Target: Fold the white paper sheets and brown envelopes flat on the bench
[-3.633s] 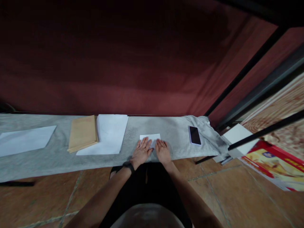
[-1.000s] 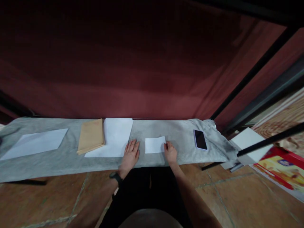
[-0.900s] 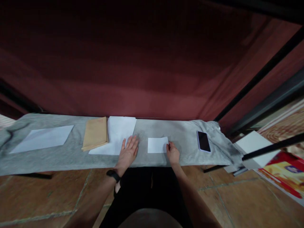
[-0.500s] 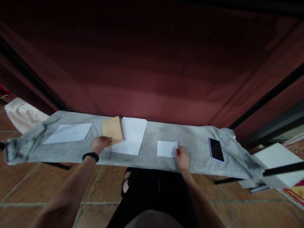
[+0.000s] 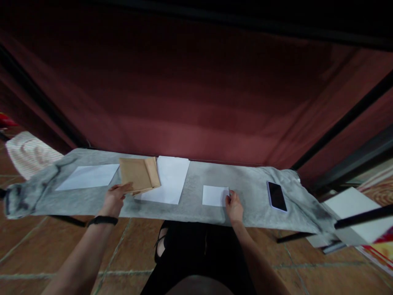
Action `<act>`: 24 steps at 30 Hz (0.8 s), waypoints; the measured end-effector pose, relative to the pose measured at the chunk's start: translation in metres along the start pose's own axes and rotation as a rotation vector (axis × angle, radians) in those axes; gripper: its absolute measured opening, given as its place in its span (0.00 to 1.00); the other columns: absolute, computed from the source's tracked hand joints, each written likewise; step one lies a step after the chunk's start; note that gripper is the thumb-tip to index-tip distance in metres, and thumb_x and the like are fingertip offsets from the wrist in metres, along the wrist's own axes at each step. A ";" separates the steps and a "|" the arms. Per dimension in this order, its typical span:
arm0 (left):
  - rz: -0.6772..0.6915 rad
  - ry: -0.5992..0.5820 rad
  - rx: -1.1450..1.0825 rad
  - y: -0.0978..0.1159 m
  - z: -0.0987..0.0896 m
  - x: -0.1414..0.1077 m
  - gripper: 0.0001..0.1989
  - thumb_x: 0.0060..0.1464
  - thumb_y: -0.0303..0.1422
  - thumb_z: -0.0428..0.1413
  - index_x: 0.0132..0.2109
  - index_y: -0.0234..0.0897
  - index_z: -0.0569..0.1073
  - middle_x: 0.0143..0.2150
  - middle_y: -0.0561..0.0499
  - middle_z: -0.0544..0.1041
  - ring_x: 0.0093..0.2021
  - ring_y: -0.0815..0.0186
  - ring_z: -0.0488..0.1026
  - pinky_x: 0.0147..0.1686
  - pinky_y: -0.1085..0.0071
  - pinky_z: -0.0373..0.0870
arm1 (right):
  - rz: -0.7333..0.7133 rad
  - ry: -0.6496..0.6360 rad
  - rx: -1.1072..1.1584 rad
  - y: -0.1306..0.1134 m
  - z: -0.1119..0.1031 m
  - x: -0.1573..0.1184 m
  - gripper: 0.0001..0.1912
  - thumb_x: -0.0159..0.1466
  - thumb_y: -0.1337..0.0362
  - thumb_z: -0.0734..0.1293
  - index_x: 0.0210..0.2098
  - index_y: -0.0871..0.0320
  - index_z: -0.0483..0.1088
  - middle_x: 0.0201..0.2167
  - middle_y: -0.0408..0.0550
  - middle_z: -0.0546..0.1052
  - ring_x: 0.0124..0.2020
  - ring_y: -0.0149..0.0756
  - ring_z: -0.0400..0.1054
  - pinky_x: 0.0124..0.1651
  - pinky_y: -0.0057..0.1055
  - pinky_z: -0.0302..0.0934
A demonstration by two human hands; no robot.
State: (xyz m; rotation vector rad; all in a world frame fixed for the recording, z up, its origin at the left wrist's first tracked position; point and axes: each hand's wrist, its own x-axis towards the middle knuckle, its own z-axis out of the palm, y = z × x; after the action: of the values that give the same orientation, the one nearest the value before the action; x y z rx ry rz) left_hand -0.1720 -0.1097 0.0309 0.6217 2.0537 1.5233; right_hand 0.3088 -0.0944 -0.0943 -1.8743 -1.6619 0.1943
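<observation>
My left hand [image 5: 115, 197] pinches the near corner of a brown paper envelope [image 5: 135, 171], which is shifted left off a small stack of similar brown envelopes [image 5: 152, 170]. That stack lies partly over white paper sheets [image 5: 172, 180]. At the right, my right hand [image 5: 234, 205] has its fingers bent at the right edge of a small white paper [image 5: 213, 196] lying flat on the grey cloth; whether the fingers grip the edge or only press on it is hard to see. A black band is on my left wrist.
Another white sheet [image 5: 89, 177] lies at the left of the cloth-covered bench [image 5: 196, 213]. A phone [image 5: 277, 196] rests near its right end. Behind the bench hangs dark red fabric [image 5: 196, 123]. A white box [image 5: 353, 213] stands beyond the right end.
My left hand has moved left, sliding the top brown envelope leftward off the stack. My right hand stays at the small paper's edge. The view has tilted slightly.
</observation>
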 end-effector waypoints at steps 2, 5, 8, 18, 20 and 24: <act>-0.137 -0.036 -0.144 0.011 -0.001 -0.013 0.13 0.45 0.25 0.62 0.27 0.38 0.62 0.21 0.60 0.66 0.19 0.74 0.62 0.21 0.76 0.55 | -0.014 0.013 -0.018 0.000 -0.001 0.001 0.18 0.71 0.63 0.55 0.57 0.60 0.65 0.50 0.56 0.74 0.47 0.41 0.71 0.45 0.33 0.64; -0.246 -0.145 -0.319 0.015 0.008 -0.046 0.15 0.45 0.21 0.62 0.26 0.37 0.63 0.21 0.61 0.66 0.19 0.76 0.62 0.19 0.79 0.56 | -0.036 0.047 -0.006 -0.001 -0.007 0.003 0.19 0.70 0.64 0.55 0.58 0.60 0.66 0.50 0.58 0.72 0.49 0.44 0.69 0.50 0.37 0.65; -0.332 -0.275 -0.440 -0.001 0.032 -0.096 0.18 0.43 0.19 0.64 0.25 0.38 0.61 0.21 0.61 0.68 0.19 0.77 0.65 0.18 0.80 0.59 | -0.084 0.085 0.114 -0.012 -0.015 0.001 0.18 0.69 0.64 0.56 0.55 0.59 0.68 0.51 0.58 0.72 0.54 0.46 0.66 0.57 0.43 0.63; -0.531 -0.534 -0.519 -0.067 0.121 -0.223 0.11 0.45 0.21 0.65 0.27 0.38 0.72 0.25 0.57 0.78 0.25 0.73 0.75 0.29 0.77 0.74 | 0.276 -0.560 1.048 -0.107 0.012 -0.056 0.18 0.60 0.48 0.68 0.42 0.54 0.74 0.31 0.43 0.77 0.33 0.38 0.71 0.34 0.32 0.68; -0.555 -0.568 -0.505 -0.072 0.123 -0.225 0.09 0.47 0.21 0.64 0.29 0.38 0.73 0.26 0.57 0.78 0.26 0.72 0.76 0.31 0.76 0.75 | 0.317 -0.551 1.094 -0.108 0.014 -0.058 0.16 0.58 0.48 0.70 0.36 0.54 0.74 0.28 0.42 0.76 0.30 0.36 0.71 0.33 0.32 0.68; -0.619 -0.589 -0.497 -0.076 0.122 -0.226 0.11 0.51 0.20 0.62 0.28 0.38 0.70 0.23 0.57 0.74 0.23 0.73 0.74 0.32 0.76 0.76 | 0.371 -0.554 1.167 -0.098 0.007 -0.059 0.18 0.55 0.47 0.70 0.32 0.56 0.74 0.26 0.42 0.75 0.27 0.34 0.69 0.31 0.31 0.67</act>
State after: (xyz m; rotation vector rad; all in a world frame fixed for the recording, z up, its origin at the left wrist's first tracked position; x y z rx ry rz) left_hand 0.0746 -0.1833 -0.0441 0.1707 1.1960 1.2090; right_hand 0.2110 -0.1454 -0.0647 -1.1788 -1.0124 1.5640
